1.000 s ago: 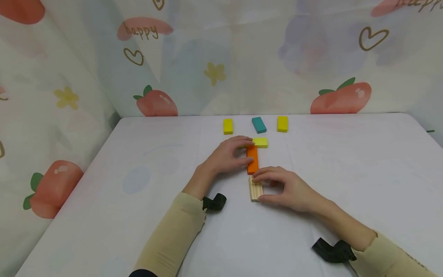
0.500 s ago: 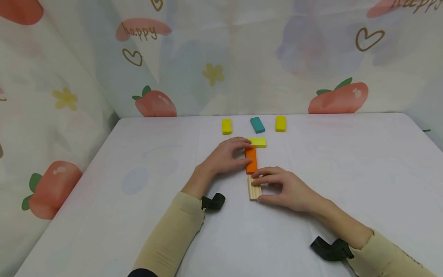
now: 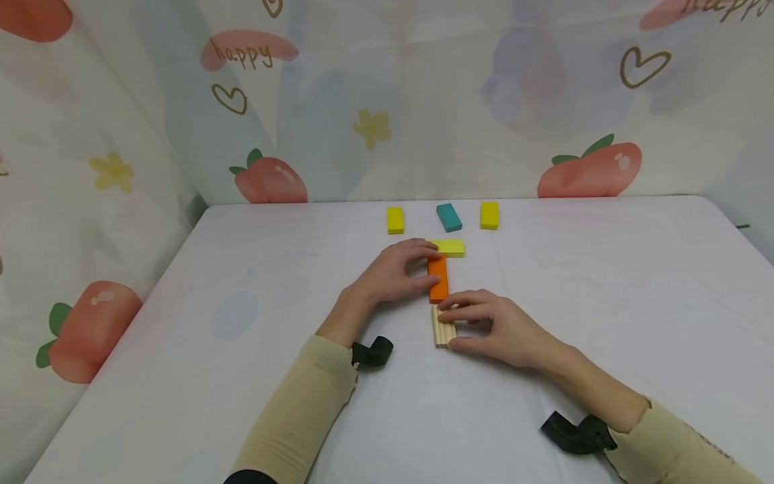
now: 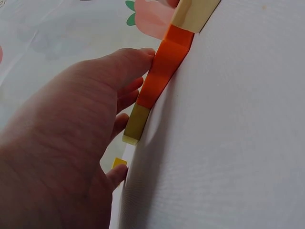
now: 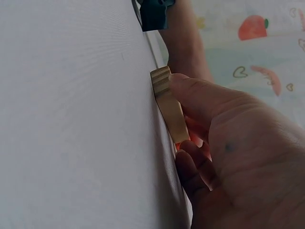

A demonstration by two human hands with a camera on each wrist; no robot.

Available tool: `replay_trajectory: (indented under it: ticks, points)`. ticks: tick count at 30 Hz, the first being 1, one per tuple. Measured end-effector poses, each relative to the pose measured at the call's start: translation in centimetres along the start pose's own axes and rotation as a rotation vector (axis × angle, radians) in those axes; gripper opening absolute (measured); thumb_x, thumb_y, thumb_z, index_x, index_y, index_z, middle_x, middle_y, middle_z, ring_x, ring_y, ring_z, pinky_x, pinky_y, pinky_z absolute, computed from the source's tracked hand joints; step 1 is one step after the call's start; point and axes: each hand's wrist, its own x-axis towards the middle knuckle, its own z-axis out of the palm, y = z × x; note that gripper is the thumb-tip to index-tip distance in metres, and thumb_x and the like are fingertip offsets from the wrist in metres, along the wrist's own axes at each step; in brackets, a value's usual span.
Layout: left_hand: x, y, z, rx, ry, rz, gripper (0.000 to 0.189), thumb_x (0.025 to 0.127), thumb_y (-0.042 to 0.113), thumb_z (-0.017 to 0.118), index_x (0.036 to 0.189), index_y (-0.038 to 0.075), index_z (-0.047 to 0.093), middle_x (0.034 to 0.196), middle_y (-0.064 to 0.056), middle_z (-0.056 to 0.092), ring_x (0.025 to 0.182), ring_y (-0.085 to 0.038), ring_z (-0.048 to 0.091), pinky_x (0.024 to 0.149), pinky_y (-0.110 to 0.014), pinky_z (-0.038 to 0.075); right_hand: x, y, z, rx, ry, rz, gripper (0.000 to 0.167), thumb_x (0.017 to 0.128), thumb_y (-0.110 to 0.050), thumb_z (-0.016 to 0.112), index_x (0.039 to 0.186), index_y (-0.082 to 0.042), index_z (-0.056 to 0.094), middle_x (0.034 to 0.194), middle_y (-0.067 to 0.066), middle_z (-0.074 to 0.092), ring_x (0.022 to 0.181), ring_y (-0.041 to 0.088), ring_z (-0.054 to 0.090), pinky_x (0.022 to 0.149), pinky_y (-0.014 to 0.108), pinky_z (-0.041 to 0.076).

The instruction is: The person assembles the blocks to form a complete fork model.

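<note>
My left hand (image 3: 400, 270) holds the orange block (image 3: 438, 286), its thumb on the block's left side. Its other fingers reach the far end, by a yellow block (image 3: 452, 248) lying crosswise there. In the left wrist view the thumb lies against the orange block (image 4: 164, 67), and the yellow block (image 4: 137, 121) lines up with it. My right hand (image 3: 496, 329) grips a plain wooden block (image 3: 444, 331) with a grooved grain, thumb at the near end and fingers toward the far end. This block (image 5: 169, 107) lies flat, its far end close against the orange one.
Beyond the hands lie a yellow block (image 3: 395, 220), a teal block (image 3: 449, 218) set at a slant, and another yellow block (image 3: 489, 216). A white cloth covers the table (image 3: 290, 269). A patterned curtain (image 3: 423, 101) hangs behind its far edge.
The wooden block has slid slightly away from me with my right hand, narrowing the gap to the orange block. My left hand stays put. The view shifts a little.
</note>
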Motion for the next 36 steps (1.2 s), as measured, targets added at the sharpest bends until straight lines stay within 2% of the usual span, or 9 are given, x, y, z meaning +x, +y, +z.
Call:
replay_trajectory:
  ticks: [24, 36]
  points:
    - [0.02, -0.23, 0.14, -0.009, 0.010, 0.018, 0.043, 0.093, 0.030, 0.074, 0.133, 0.016, 0.067, 0.141, 0.003, 0.057, 0.139, -0.015, 0.041, 0.117, -0.029, 0.026, 0.35, 0.09, 0.26, -0.029, 0.006, -0.018, 0.036, 0.083, -0.021, 0.085, 0.118, -0.018, 0.077, 0.129, -0.006, 0.063, 0.122, 0.020, 0.056, 0.098, 0.038, 0.050]
    - [0.03, -0.16, 0.17, -0.015, 0.010, 0.021, 0.043, 0.093, 0.030, 0.074, 0.133, 0.016, 0.067, 0.141, 0.003, 0.057, 0.139, -0.014, 0.041, 0.117, -0.028, 0.026, 0.29, 0.09, 0.37, -0.029, 0.023, -0.036, 0.035, 0.084, -0.020, 0.085, 0.118, -0.017, 0.077, 0.127, -0.007, 0.063, 0.121, 0.019, 0.057, 0.098, 0.033, 0.049]
